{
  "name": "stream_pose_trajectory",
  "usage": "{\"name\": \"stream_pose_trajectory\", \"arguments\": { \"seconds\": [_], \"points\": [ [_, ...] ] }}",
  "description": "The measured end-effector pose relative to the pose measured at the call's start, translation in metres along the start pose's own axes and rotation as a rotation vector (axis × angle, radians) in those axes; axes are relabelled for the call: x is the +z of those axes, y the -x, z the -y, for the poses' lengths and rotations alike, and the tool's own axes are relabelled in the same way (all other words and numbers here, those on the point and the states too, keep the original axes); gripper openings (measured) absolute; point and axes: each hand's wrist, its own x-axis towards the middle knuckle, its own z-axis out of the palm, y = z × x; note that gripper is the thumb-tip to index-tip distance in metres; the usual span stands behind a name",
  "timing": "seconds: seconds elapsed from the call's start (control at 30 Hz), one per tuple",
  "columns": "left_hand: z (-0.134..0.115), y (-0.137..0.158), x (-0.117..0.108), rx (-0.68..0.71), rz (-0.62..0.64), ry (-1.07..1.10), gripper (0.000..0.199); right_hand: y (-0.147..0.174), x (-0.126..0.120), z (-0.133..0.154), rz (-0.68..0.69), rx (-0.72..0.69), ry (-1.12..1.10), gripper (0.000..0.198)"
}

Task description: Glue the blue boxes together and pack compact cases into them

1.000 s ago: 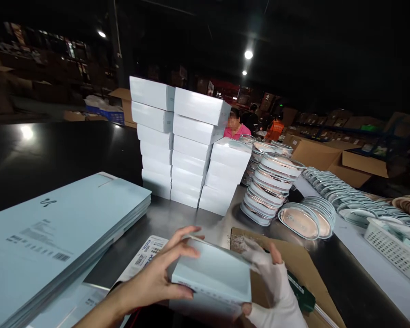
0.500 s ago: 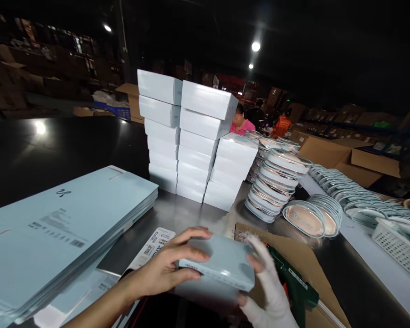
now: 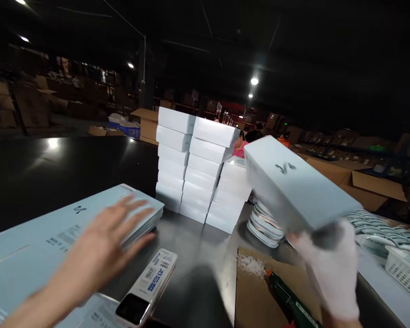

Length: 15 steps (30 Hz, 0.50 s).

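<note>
Both hands are up over the steel table (image 3: 194,255). On the left, the bare left hand (image 3: 104,248) is spread flat with its fingers apart, holding nothing, blurred, hovering over the near edge of the stack of flat pale-blue cartons (image 3: 54,241); whether it touches them cannot be told. On the right, the white-gloved right hand (image 3: 331,269) grips the near end of a pale-blue box (image 3: 294,187) from below, and the box tilts up and away, its logo face upward, well apart from the left hand. Just below the hands, a long printed label strip (image 3: 148,284) lies on the table between them, and a sheet of brown cardboard (image 3: 256,291) carries a green glue gun (image 3: 287,303) beside a patch of white residue. Behind the raised box, partly hidden, stand stacks of round lidded tins (image 3: 264,223), with a white basket (image 3: 405,269) at the far right. Further back rise the stacked white boxes (image 3: 198,168) in several columns. Beyond them a person in pink (image 3: 239,148) is partly visible, with open cardboard cartons (image 3: 355,177) behind
</note>
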Motion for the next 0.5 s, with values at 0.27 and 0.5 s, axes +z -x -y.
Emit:
{"name": "stream_pose_trajectory", "arguments": {
  "seconds": [0.27, 0.5],
  "points": [
    [0.128, 0.005, -0.039, -0.477, 0.231, -0.785, 0.072, -0.158, 0.126, 0.042, 0.348, -0.406, 0.759, 0.061],
    [0.143, 0.017, -0.037, -0.490, 0.024, -0.760, 0.076, -0.076, 0.086, 0.046, 0.302, -0.595, 0.570, 0.040]
  ]
}}
